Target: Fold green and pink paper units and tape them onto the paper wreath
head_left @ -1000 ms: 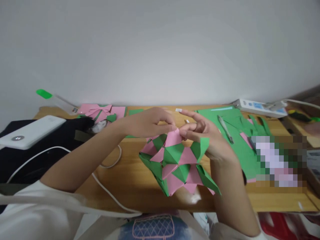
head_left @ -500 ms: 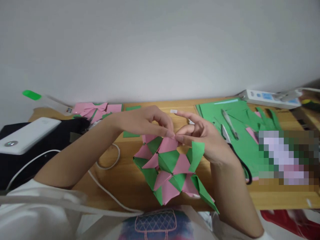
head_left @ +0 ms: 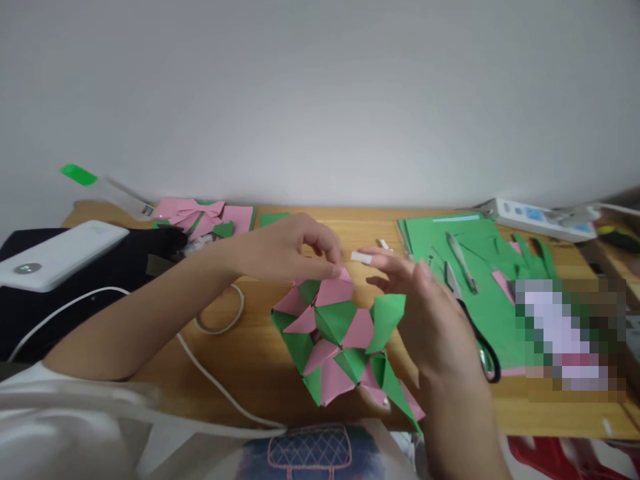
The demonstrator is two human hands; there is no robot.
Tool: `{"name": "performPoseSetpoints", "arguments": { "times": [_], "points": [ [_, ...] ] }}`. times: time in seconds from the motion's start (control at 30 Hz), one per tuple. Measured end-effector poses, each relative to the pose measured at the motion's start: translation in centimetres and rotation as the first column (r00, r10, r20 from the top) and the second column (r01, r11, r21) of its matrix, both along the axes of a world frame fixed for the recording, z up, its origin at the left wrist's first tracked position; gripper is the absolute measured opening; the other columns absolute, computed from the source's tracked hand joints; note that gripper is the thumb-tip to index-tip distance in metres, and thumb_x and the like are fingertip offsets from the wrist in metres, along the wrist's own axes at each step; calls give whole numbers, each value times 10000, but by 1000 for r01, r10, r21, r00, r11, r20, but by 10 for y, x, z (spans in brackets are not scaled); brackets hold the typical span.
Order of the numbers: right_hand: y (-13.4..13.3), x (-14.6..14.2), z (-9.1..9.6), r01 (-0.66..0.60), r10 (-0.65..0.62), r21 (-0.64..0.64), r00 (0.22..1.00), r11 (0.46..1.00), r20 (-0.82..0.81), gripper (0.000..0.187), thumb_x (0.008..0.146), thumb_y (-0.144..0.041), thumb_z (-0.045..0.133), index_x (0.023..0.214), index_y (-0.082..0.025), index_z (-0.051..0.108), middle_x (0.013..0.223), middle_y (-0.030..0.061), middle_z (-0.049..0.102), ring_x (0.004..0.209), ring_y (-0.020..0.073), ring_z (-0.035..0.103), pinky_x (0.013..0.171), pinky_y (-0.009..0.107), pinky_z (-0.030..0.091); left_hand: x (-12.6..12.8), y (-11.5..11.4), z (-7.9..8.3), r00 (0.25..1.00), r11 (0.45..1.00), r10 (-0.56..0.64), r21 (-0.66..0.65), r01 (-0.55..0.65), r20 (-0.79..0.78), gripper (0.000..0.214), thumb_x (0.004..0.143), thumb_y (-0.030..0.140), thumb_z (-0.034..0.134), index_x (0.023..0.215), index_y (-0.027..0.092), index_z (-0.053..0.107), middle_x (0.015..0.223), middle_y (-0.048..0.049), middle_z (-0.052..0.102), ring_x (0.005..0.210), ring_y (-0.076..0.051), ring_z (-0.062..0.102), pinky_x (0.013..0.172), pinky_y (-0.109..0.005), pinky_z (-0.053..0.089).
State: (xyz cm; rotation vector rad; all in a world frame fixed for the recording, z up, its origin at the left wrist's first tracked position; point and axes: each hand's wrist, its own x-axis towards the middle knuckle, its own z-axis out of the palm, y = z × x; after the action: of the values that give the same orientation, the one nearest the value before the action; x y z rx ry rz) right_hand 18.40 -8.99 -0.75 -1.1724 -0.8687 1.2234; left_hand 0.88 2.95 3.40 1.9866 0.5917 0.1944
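Note:
A folded pink-and-green paper model [head_left: 345, 333], built of several pointed units, hangs over the table in front of me. My left hand [head_left: 295, 250] pinches its top pink corner between thumb and fingers. Just right of the model, my right hand [head_left: 425, 307] is off the paper, fingers stretched forward and thumb apart. A small white strip [head_left: 361, 257], perhaps tape, clings to a right fingertip. Loose green flaps stick out from the model's right and lower right sides.
Green sheets [head_left: 490, 320] lie at the right with a craft knife [head_left: 463, 263], black-handled scissors [head_left: 477, 333] and scraps. Behind them is a power strip [head_left: 540, 217]. At left are folded paper pieces [head_left: 200, 217], a white power bank [head_left: 65, 253] and a white cable [head_left: 215, 383].
My right hand has let go of the model's top corner and drawn back to the right, turning. The left hand keeps its pinch. The view has shifted slightly.

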Motion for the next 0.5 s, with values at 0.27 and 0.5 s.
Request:
{"name": "performPoseSetpoints", "arguments": {
  "times": [0.27, 0.5],
  "points": [
    [-20, -23, -11, -99, 90, -17, 956, 995, -280, 518, 912, -611, 364, 876, -314, 787, 1272, 18, 591, 1287, 297, 456, 1064, 463, 387, -7, -7, -1, 999, 1000, 4, -7, -4, 54, 155, 794, 228, 605, 714, 128, 692, 777, -68, 718, 765, -171, 633, 697, -279, 493],
    [-19, -22, -17, -130, 113, -43, 953, 991, -280, 526, 918, -605, 347, 900, -313, 784, 1294, 28, 581, 1293, 299, 453, 1045, 473, 412, -9, -8, -5, 994, 1000, 23, -19, -21, 105, 153, 786, 215, 613, 687, 139, 702, 799, -65, 731, 792, -167, 652, 721, -274, 505]
  ]
}}
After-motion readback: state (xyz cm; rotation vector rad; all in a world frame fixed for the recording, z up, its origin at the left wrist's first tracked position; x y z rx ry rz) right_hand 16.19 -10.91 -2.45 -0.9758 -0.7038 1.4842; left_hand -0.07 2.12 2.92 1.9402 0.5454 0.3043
